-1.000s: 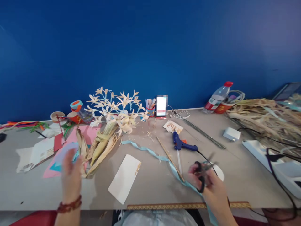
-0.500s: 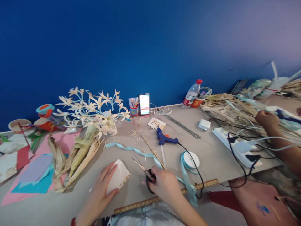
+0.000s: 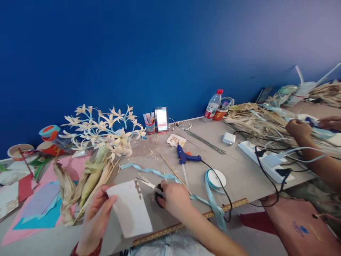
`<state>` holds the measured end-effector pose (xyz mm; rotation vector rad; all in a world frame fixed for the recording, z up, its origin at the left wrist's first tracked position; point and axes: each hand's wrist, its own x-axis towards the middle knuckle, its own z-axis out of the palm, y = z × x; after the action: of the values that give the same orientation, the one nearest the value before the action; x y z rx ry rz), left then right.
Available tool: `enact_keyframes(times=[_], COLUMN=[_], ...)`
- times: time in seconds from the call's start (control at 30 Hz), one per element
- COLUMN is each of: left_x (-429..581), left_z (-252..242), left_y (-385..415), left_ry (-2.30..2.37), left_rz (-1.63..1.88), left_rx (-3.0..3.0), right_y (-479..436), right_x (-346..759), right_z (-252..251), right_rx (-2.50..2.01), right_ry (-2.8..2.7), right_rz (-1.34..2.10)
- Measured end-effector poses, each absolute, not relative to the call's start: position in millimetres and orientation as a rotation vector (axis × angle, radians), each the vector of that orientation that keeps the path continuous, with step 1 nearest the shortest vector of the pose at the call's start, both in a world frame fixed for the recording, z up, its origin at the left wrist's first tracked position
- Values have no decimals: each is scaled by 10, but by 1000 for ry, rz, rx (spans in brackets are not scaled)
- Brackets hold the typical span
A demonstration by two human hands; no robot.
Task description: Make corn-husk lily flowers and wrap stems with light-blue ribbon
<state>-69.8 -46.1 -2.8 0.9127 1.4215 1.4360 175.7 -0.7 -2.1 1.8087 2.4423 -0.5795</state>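
Note:
A white card [image 3: 130, 211] with a gold pattern at its upper right edge is pinched at its left side by my left hand [image 3: 98, 209]. It is lifted and tilted above the table. My right hand [image 3: 177, 197] grips the black handles of the scissors [image 3: 159, 196]; their blades lie apart and point left, behind the card. Some of my right fingers are hidden. A thin stick [image 3: 169, 165] and a light blue ribbon [image 3: 150, 171] lie just beyond the scissors. Behind my right hand rests a blue glue gun [image 3: 190, 157].
Left are corn husks [image 3: 89, 185], coloured paper [image 3: 39, 199] and a bunch of husk flowers [image 3: 103, 126]. To the right are a ribbon spool [image 3: 218, 180], a power strip [image 3: 252, 153] with cables and a bottle [image 3: 212, 106]. Another person's hands [image 3: 298, 129] work at far right.
My left hand has lifted the card off the table and turned it more upright. My right hand has taken the scissors slightly left and up. Another hand has come into view at far right.

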Motion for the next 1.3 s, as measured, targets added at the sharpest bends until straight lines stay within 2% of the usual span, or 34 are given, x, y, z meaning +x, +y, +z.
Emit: enact_keyframes(times=[0.17,0.33,0.57,0.83,1.07,1.3], left_x=[-461,-350,-300,-290,-640,-617], left_z=[34,-53,-8,8,20,-16], left_y=[-357,-303,-313,-267,-215,-191], left_ry=[1346,1414,1413,1381,1480,1438], left_rz=[1582,1452,1411,1157,1460,1392], left_rx=[848,839,940,1139,910,918], right_y=[125,163,36,158,277,301], right_x=[1923,2020,1734,1730,1728,1831], right_z=[108,197,-36,-50,-161,-108], right_rx=[1903,1939,1758,1741,1698,1636], right_ry=[2408,2413,2446,2492,2456,2531], right_rz=[-630,-540,-431,-398,-601,-645])
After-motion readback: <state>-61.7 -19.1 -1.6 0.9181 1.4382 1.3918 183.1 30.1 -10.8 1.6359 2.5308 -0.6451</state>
